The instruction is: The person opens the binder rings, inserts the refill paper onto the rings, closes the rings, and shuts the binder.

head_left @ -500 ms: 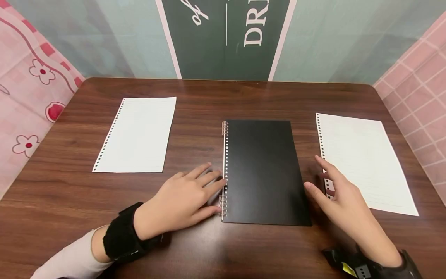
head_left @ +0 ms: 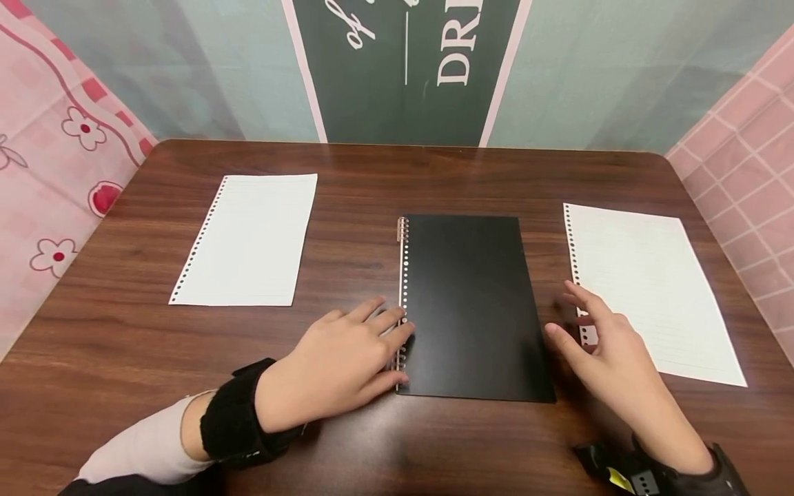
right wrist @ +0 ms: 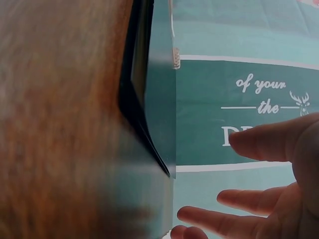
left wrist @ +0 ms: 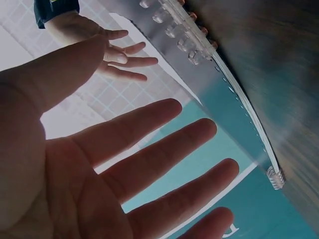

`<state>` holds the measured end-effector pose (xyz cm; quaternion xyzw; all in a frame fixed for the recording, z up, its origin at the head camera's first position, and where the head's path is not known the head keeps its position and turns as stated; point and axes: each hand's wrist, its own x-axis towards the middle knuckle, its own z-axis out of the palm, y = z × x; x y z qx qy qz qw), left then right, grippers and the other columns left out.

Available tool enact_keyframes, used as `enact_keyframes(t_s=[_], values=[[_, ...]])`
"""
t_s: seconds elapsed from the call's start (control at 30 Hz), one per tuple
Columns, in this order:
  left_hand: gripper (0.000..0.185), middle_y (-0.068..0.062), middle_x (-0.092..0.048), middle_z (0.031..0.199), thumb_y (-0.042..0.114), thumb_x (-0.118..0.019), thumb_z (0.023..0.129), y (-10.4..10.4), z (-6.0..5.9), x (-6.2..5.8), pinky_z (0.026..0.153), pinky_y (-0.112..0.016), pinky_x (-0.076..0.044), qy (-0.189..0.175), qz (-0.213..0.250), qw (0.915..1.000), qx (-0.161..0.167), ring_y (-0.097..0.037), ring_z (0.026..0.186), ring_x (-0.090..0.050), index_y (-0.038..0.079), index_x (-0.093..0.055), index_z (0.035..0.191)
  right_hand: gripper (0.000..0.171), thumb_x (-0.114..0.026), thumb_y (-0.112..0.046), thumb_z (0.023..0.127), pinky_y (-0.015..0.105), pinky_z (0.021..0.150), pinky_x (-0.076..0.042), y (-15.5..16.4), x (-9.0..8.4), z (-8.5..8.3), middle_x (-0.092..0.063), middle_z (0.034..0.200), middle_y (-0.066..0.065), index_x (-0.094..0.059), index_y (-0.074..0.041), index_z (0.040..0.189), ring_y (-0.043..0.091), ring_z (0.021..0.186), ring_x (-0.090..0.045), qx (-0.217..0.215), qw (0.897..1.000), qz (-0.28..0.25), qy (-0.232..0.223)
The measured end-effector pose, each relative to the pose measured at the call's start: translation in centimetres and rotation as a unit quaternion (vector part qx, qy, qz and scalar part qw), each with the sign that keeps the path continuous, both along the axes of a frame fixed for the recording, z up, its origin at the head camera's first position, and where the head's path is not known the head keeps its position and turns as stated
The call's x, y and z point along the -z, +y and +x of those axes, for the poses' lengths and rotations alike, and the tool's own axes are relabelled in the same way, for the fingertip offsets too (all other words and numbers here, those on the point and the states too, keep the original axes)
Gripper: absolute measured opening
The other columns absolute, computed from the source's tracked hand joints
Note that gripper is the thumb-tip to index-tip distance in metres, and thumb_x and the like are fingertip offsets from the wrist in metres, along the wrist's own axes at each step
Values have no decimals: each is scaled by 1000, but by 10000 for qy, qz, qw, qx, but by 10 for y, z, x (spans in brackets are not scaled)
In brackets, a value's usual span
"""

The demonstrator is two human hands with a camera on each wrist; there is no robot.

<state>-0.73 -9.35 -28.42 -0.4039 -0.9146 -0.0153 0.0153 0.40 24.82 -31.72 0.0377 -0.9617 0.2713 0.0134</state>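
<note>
The left hand [head_left: 338, 362] was laid flat, fingers straight and spread, their tips resting on the spiral binding [head_left: 401, 358] at the near left edge of the black notebook [head_left: 474, 306], which lay closed at the middle of the table [head_left: 372, 448]. The right hand [head_left: 604, 351] was held relaxed and unclenched, grasping nothing, between the notebook's right edge and the right loose sheet [head_left: 651, 289]. A sideways push could have slid the notebook; a careless sweep could have crumpled that sheet. Farther off lay the left loose sheet [head_left: 248, 238]

closed black spiral notebook [head_left: 474, 306], flat, table centre
</note>
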Motion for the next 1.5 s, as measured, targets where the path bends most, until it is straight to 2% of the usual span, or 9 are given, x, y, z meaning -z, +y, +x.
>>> enact_keyframes(t_s=[0.13,0.4,0.67,0.9,1.17,1.33,1.47,1.5], values=[[53,-2,-64,134,55,-65,90,2,0,1,79,-42,-57,-3,-8,10000,-7,-27,126,-59,18,-66,127,68,-69,-26,93,35,62,-46,0,0,1,-56,136,28,-38,-3,150,45,102,-59,35,10000,19,-35],[51,-1,-65,132,54,-67,89,7,4,6,73,-37,-57,-32,-109,9999,71,-21,121,-59,18,-66,125,67,-70,-25,93,26,62,-41,-3,0,2,-59,132,27,-41,-4,149,41,101,-51,24,10000,-64,-11],[54,0,-65,132,57,-65,89,16,9,7,78,-37,-57,-4,-372,9988,309,-23,124,-58,19,-66,126,64,-71,-22,92,24,66,-41,-5,1,3,-65,127,23,-43,-2,146,36,102,-55,-261,9994,-217,73],[51,1,-65,130,56,-66,89,21,11,8,73,-34,-57,51,-397,9985,373,-21,119,-61,19,-66,125,62,-71,-21,92,26,66,-40,-7,2,2,-65,127,21,-45,-2,145,37,104,-60,-337,9990,-291,47],[50,2,-65,128,56,-68,87,25,15,15,65,-32,-54,313,-494,9975,388,-20,112,-62,20,-66,123,59,-71,-19,92,25,67,-44,-7,2,2,-65,126,21,-46,-3,144,38,104,-63,-376,9984,-423,39],[48,5,-66,123,55,-70,85,26,16,16,58,-28,-48,482,-470,9970,372,-18,104,-61,21,-66,119,59,-70,-21,93,21,69,-45,-7,2,2,-65,129,19,-46,-5,144,38,108,-63,-311,9981,-500,-176],[47,5,-66,124,53,-71,85,27,16,16,56,-26,-45,531,-536,9963,415,-17,100,-61,22,-66,120,58,-69,-22,94,16,71,-45,-8,3,2,-65,130,17,-47,-6,144,34,108,-62,-306,9974,-601,-238],[47,5,-66,124,52,-71,85,26,16,16,56,-25,-45,551,-555,9960,439,-17,99,-61,22,-66,121,57,-69,-21,93,16,71,-45,-8,3,2,-65,129,17,-47,-6,144,29,107,-62,-304,9973,-626,-226]])
